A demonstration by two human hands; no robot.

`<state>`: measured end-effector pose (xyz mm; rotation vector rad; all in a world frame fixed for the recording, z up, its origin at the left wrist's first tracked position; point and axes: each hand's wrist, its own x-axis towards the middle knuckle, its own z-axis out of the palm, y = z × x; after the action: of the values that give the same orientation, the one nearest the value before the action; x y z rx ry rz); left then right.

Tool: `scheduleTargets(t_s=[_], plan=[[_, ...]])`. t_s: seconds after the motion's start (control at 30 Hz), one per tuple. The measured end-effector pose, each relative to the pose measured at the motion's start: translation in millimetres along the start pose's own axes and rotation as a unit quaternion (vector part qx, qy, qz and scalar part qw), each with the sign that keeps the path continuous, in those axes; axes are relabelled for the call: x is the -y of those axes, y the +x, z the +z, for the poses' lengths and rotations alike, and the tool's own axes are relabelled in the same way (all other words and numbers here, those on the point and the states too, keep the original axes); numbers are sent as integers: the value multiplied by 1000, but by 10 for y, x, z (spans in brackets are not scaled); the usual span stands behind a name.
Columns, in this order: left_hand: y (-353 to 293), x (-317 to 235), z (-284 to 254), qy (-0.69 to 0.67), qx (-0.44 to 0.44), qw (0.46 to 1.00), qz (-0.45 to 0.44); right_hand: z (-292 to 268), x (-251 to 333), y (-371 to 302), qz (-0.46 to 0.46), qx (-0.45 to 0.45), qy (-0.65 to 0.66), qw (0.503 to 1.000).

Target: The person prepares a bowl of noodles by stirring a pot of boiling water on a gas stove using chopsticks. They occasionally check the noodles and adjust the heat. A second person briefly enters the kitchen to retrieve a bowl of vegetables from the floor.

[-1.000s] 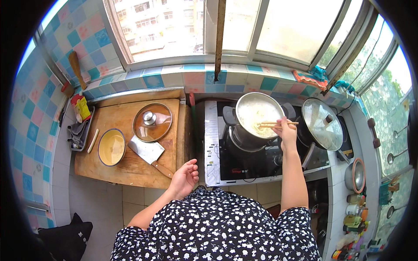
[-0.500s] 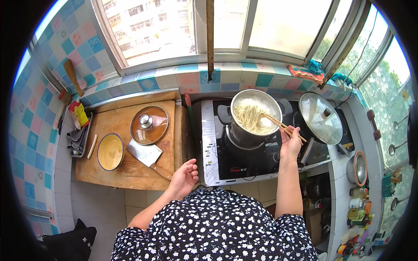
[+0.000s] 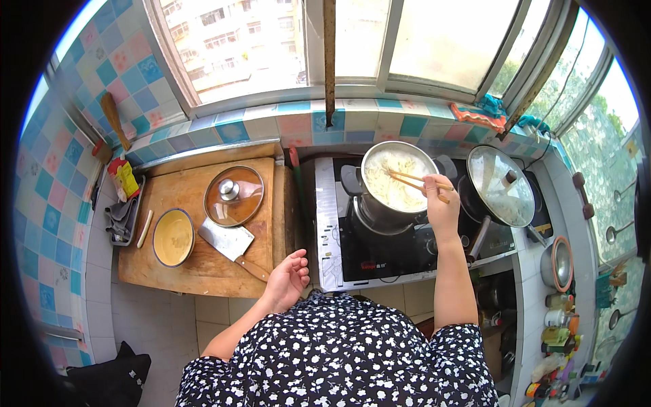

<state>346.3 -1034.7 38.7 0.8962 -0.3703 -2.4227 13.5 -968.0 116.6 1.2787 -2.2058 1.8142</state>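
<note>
My right hand (image 3: 443, 207) grips a pair of wooden chopsticks (image 3: 407, 179), their tips down among pale noodles (image 3: 400, 166) in whitish liquid. The noodles lie in a steel pot (image 3: 365, 186) with dark side handles, on the left part of a black cooktop (image 3: 366, 258). My left hand (image 3: 288, 277) hangs in front of the gap between board and stove, holding nothing, its fingers loosely curled and the palm partly showing. Nearest to it is the wooden handle of a cleaver (image 3: 227, 239), which rests on a wooden cutting board (image 3: 152, 197).
On the board are a yellow bowl (image 3: 173, 237), a glass lid (image 3: 234, 197) and a short white stick (image 3: 144, 228). A pan with a glass lid (image 3: 500, 186) stands right of the pot, its handle toward me. A metal basin (image 3: 559, 263) and several jars line the right counter.
My right hand has moved up and turned over, bringing the chopstick tips left and deeper into the pot. The noodles, bunched up before, now lie lower in the liquid. My left hand stays put.
</note>
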Motion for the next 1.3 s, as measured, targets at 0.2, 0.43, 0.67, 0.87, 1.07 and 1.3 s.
scheduleTargets(t_s=[0.2, 0.43, 0.67, 0.87, 1.07, 1.3], plan=[[3, -8, -37, -3, -9, 1000, 2, -407, 234, 53, 14, 1, -135, 991], [-11, -16, -47, 5, -12, 1000, -2, -442, -418, 270, 218, 35, 47, 974], [-32, -27, -85, -4, -14, 1000, 8, -178, -746, 243, 304, 11, 230, 924], [-80, -32, -59, -5, -7, 1000, 9, -40, -672, 233, 313, -73, 331, 887], [-78, -15, -120, -14, -1, 1000, 12, -187, -318, 321, 167, -90, 217, 958], [-87, -23, -50, -3, -14, 1000, 10, -50, -251, 410, 35, -20, -8, 999]])
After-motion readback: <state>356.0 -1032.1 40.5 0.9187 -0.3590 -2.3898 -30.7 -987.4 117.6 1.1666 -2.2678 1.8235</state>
